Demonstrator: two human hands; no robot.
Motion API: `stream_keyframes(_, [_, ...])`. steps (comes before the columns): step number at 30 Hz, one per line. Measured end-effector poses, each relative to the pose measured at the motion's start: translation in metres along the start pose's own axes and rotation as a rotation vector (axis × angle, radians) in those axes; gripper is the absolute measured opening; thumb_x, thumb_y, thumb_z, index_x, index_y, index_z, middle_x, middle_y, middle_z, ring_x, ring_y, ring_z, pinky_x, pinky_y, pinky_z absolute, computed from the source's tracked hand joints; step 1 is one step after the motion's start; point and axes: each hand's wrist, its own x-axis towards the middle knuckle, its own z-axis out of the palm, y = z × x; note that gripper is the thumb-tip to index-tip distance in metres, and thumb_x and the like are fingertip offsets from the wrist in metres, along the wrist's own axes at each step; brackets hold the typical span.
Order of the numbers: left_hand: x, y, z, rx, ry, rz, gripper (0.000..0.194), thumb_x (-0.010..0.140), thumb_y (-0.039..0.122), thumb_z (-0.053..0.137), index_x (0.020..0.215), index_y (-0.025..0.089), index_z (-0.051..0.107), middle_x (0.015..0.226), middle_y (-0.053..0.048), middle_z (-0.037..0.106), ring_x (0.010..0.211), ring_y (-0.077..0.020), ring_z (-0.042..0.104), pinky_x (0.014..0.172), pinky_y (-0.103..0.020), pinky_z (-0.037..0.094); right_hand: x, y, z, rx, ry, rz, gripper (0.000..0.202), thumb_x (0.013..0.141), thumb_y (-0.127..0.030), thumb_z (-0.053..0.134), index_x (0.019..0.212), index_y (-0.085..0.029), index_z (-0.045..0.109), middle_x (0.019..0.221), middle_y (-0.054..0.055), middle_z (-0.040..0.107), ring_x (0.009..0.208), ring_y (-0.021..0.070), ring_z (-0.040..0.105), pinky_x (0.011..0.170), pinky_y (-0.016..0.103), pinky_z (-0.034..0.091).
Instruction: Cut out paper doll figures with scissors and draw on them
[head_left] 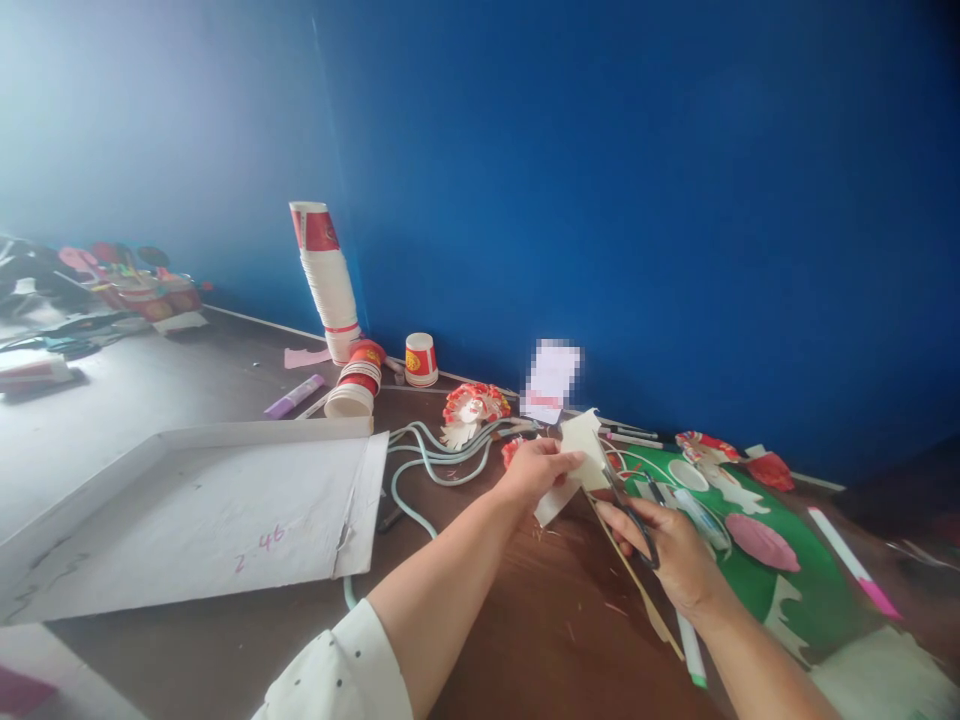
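My left hand pinches a cream piece of paper, whose lower part hangs beneath the fingers. Dark-handled scissors are in my right hand, with the fingers through the handles. Their blades meet the right edge of the paper. Below the scissors a narrow tan strip slants down toward the table. A green sheet lies to the right, bearing a pink scalloped paper piece and white scraps.
A white box lid lies at the left. Stacked paper cups lean near the blue wall, beside one upturned cup. A pale cable coils mid-table. Markers lie at the right, a purple glue stick behind the lid.
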Motion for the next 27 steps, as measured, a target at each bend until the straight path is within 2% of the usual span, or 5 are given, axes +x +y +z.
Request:
stream_keyframes(5, [-0.0003,0.0026,-0.0006,-0.116,-0.04,-0.106,0.04,0.054,0.037,0.083,0.073,0.012,0.059,0.068,-0.002,0.059,0.054,-0.0059,0.05,0.051,-0.019,0.036,-0.0013,0.0009,0.001,0.026,0.029,-0.018,0.029,0.073,-0.049,0.068,0.077,-0.021,0.074,0.057,-0.002,0.056,0.055,0.0144,0.05,0.052,0.026,0.039])
stream_keyframes(11, [-0.0015,0.0056,-0.0025,-0.177,-0.067,-0.186,0.039,0.055,0.028,0.084,0.067,0.015,0.05,0.056,0.004,0.048,0.048,-0.0048,0.045,0.046,-0.018,0.032,-0.0021,0.0014,0.002,0.049,0.02,-0.011,0.033,0.072,-0.052,0.069,0.079,-0.02,0.073,0.058,-0.002,0.055,0.055,0.0137,0.05,0.053,0.025,0.039])
stream_keyframes(18, [-0.0022,0.0078,-0.0038,0.076,-0.013,-0.058,0.036,0.06,0.036,0.081,0.064,0.015,0.052,0.05,0.005,0.047,0.045,-0.004,0.039,0.045,-0.018,0.031,-0.0028,-0.001,-0.001,0.076,-0.037,-0.002,0.031,0.072,-0.051,0.068,0.066,-0.021,0.069,0.054,-0.003,0.052,0.052,0.0123,0.048,0.052,0.025,0.038])
stream_keyframes(24, [-0.0004,0.0048,-0.0037,0.114,-0.029,-0.079,0.033,0.064,0.035,0.078,0.065,0.016,0.051,0.048,0.005,0.046,0.042,-0.0052,0.038,0.043,-0.019,0.028,-0.0028,-0.0025,-0.0008,0.068,-0.019,0.029,0.032,0.072,-0.051,0.069,0.082,-0.021,0.075,0.055,-0.003,0.054,0.053,0.0128,0.049,0.053,0.025,0.038])
stream_keyframes(27, [-0.0045,0.0093,-0.0023,0.241,0.016,-0.04,0.027,0.07,0.032,0.073,0.066,0.016,0.052,0.049,0.004,0.048,0.043,-0.0056,0.04,0.045,-0.019,0.03,-0.0022,-0.0019,-0.0021,0.04,-0.031,0.011,0.036,0.073,-0.051,0.068,0.091,-0.021,0.076,0.054,-0.004,0.053,0.054,0.0133,0.049,0.054,0.025,0.039])
